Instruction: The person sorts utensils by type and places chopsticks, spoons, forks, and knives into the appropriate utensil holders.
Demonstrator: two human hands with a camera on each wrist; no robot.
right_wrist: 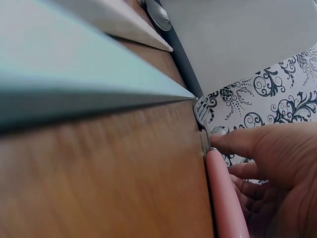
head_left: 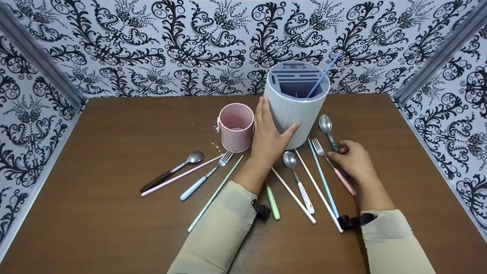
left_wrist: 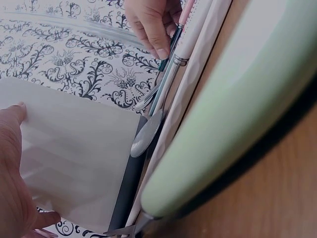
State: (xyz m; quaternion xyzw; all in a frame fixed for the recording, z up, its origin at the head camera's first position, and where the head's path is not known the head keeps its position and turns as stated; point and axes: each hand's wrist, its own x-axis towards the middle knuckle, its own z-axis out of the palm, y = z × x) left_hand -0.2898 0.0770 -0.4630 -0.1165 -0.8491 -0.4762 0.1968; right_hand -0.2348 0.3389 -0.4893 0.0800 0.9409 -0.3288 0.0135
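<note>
My left hand rests on the near left side of a tall white utensil holder, thumb spread across its front and fingers straight along its side. One blue chopstick leans out of the holder's slotted grey top. To the right of the holder, my right hand pinches the dark green handle of a metal spoon, its bowl pointing away from me. Just left of that hand lies a fork with a pink handle; it also shows beside the fingers in the right wrist view.
A pink cup stands left of the holder. Across the table lie a brown-handled spoon, a blue-handled fork, a white-handled spoon, a green handle and several chopsticks. Patterned walls enclose the table's back and sides.
</note>
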